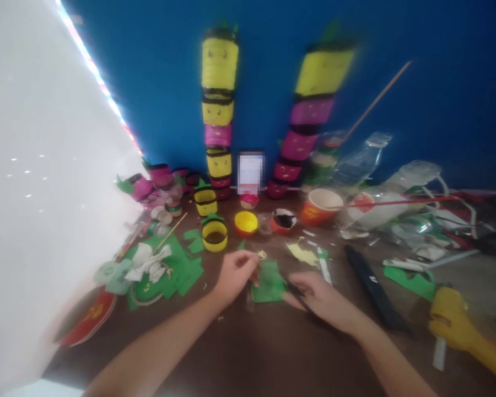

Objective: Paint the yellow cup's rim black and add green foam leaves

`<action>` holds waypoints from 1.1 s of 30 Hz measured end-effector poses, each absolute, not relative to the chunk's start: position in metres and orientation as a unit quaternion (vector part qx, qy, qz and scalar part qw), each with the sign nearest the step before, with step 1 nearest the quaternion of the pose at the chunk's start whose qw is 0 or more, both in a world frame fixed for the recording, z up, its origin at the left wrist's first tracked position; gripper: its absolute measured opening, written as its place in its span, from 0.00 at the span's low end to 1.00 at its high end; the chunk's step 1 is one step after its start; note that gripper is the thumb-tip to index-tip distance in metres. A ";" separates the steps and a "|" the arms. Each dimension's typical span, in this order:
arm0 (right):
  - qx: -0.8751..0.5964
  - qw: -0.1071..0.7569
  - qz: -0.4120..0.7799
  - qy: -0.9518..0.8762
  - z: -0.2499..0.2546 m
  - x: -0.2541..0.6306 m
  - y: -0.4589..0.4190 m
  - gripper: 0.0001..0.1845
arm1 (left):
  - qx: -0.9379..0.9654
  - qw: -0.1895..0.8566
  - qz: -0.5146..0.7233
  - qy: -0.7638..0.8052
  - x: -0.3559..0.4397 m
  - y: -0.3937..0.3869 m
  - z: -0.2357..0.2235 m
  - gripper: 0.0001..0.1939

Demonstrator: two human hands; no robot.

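My left hand (pixel 236 273) is closed in a pinch at the upper left of a small green sheet (pixel 268 284); what lies between the fingertips is too blurred to make out. At the sheet's right side, my right hand (pixel 320 295) is closed around a thin dark tool (pixel 298 295), its kind unclear through motion blur. A pale yellow scrap (pixel 262 255) lies just beyond my left fingertips. Farther back stand a small yellow cup (pixel 215 238) with a black rim and a bowl with bright yellow inside (pixel 246 221).
Two tall stacks of yellow and magenta cups, one upright (pixel 220 60) and one leaning (pixel 301 143), stand by the blue wall. Green sheets (pixel 186 270) lie left. Right are a black case (pixel 374 286), a yellow glue gun (pixel 450 314), a paper cup (pixel 320 207) and plastic bottles (pixel 355 160).
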State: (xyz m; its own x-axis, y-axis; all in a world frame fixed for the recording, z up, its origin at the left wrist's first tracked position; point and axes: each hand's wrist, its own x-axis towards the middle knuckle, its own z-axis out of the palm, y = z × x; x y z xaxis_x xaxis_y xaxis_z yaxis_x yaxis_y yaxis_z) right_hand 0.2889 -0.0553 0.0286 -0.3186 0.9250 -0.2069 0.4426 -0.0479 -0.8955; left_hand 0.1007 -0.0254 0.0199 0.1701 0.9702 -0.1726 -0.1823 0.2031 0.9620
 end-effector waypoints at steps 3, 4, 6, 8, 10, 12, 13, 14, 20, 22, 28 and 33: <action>-0.523 0.222 0.510 -0.646 0.030 0.288 -0.055 0.22 | 0.436 0.633 0.456 0.448 0.100 -0.026 0.019 0.19; -0.522 0.214 0.514 -0.646 0.030 0.288 -0.055 0.23 | 0.439 0.633 0.454 0.447 0.100 -0.026 0.018 0.19; -0.523 0.199 0.516 -0.648 0.031 0.287 -0.055 0.23 | 0.451 0.627 0.450 0.448 0.099 -0.026 0.016 0.18; -0.527 0.188 0.514 -0.650 0.033 0.287 -0.054 0.23 | 0.465 0.615 0.445 0.456 0.099 -0.026 0.014 0.17; -0.532 0.185 0.511 -0.650 0.034 0.286 -0.054 0.23 | 0.474 0.606 0.440 0.463 0.099 -0.026 0.013 0.17; -0.533 0.185 0.509 -0.650 0.034 0.286 -0.054 0.23 | 0.478 0.606 0.434 0.465 0.099 -0.027 0.014 0.17; -0.533 0.185 0.507 -0.651 0.034 0.286 -0.053 0.23 | 0.480 0.607 0.432 0.464 0.099 -0.027 0.015 0.17; -0.533 0.185 0.505 -0.653 0.033 0.286 -0.053 0.23 | 0.481 0.607 0.429 0.464 0.099 -0.027 0.016 0.17; -0.537 0.192 0.491 -0.658 0.029 0.287 -0.053 0.23 | 0.489 0.602 0.427 0.465 0.099 -0.028 0.018 0.16; -0.539 0.198 0.492 -0.654 0.029 0.287 -0.053 0.22 | 0.490 0.602 0.426 0.465 0.098 -0.028 0.017 0.16; -0.538 0.179 0.496 -0.657 0.033 0.286 -0.053 0.24 | 0.500 0.597 0.430 0.456 0.098 -0.028 0.017 0.16; -0.533 0.159 0.506 -0.659 0.035 0.286 -0.052 0.24 | 0.501 0.602 0.440 0.439 0.098 -0.028 0.019 0.15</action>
State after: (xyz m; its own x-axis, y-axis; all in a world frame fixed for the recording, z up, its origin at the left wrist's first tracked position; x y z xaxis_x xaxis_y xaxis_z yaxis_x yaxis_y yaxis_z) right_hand 0.2858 -0.0525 0.0349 -0.3802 0.8643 -0.3293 0.5417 -0.0805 -0.8367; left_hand 0.0982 -0.0281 0.0186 0.2274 0.9698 -0.0878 -0.0896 0.1106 0.9898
